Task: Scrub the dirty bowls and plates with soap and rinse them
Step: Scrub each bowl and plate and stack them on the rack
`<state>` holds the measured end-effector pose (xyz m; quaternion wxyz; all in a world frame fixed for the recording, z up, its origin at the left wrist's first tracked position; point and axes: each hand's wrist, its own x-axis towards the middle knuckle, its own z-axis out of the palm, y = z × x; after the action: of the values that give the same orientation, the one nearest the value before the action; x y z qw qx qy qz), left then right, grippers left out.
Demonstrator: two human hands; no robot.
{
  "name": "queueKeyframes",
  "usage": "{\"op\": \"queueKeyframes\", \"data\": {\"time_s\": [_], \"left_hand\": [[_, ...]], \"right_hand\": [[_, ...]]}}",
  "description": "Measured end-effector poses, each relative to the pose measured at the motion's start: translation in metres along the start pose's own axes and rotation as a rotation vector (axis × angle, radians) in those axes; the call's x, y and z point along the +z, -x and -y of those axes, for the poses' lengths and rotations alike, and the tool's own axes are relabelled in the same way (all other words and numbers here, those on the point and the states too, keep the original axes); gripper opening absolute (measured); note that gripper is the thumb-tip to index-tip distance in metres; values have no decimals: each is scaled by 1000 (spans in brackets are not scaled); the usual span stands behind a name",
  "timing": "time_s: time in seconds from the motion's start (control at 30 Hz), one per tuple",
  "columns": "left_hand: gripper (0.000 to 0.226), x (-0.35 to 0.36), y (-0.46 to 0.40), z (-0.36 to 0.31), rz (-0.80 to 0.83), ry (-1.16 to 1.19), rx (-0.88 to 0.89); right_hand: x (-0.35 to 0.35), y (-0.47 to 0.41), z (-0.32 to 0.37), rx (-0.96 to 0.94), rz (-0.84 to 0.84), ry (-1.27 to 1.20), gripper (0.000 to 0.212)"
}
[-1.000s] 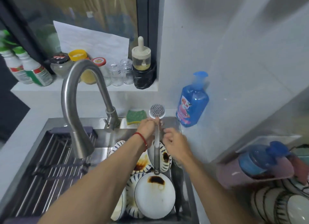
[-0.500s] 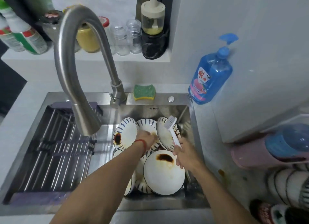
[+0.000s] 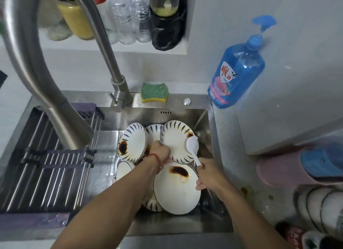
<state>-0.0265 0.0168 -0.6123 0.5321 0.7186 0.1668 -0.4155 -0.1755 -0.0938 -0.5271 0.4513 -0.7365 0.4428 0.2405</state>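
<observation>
Several white plates with blue leaf rims stand and lie in the steel sink (image 3: 202, 117), some with dark brown stains. My left hand (image 3: 160, 151) grips the lower left rim of a tilted plate (image 3: 175, 137) at the back right. My right hand (image 3: 210, 173) holds the handle of a white dish brush (image 3: 193, 146), whose head lies against that plate's right edge by a brown stain. A large stained plate (image 3: 176, 189) lies in front, below both hands. A blue dish soap bottle (image 3: 237, 70) stands on the counter at the right.
The steel tap (image 3: 55, 92) arches over a roll-up drying rack (image 3: 46, 165) covering the sink's left half. A green and yellow sponge (image 3: 154, 92) lies behind the sink. Jars line the sill. Pink and blue containers and stacked bowls (image 3: 319, 209) crowd the right counter.
The brush came down from beside the tap into the sink. My left hand took hold of the back right plate, and the brush head now lies on that plate's right edge.
</observation>
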Motion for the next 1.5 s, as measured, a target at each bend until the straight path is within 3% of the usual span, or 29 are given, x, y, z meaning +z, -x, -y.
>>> {"op": "queueKeyframes", "data": {"time_s": [0.07, 0.17, 0.27, 0.37, 0.53, 0.67, 0.77, 0.83, 0.97, 1.07, 1.17, 1.27, 1.37, 1.43, 1.5], "left_hand": [[43, -18, 26, -1, 107, 74, 18], [57, -37, 57, 0, 289, 175, 32], [71, -50, 73, -1, 386, 252, 41], [75, -70, 78, -7, 392, 247, 55], [80, -88, 87, -7, 457, 271, 85], [74, -92, 100, -14, 535, 261, 85], [78, -95, 103, -10, 590, 283, 76], [81, -94, 106, -9, 593, 269, 78], [83, -102, 100, -5, 566, 287, 77], [80, -105, 102, 0, 622, 317, 63], [79, -101, 108, 2, 660, 408, 45], [68, -99, 110, 0, 704, 599, -20], [45, -100, 111, -2, 603, 716, -62], [51, -100, 108, -1, 548, 691, -41], [72, -95, 107, -4, 498, 626, 0]], "right_hand": [[7, 8, 5, -22, -38, 229, 21], [13, 14, 25, -120, -222, 458, 39], [20, 19, 57, -259, -207, 450, 56], [36, 40, 67, -429, -103, 486, 49], [16, 43, 56, -293, -326, 623, 42], [44, 76, 72, -506, -241, 603, 57], [31, 72, 70, -386, -363, 620, 53], [33, 75, 76, -348, -395, 623, 53], [62, 96, 78, -515, -244, 629, 62], [38, 86, 76, -412, -367, 625, 55], [47, 102, 78, -468, -308, 664, 59], [57, 120, 75, -531, -244, 811, 63], [47, 134, 61, -525, -255, 936, 57], [32, 129, 54, -433, -259, 918, 48], [17, 113, 56, -366, -326, 902, 36]]}}
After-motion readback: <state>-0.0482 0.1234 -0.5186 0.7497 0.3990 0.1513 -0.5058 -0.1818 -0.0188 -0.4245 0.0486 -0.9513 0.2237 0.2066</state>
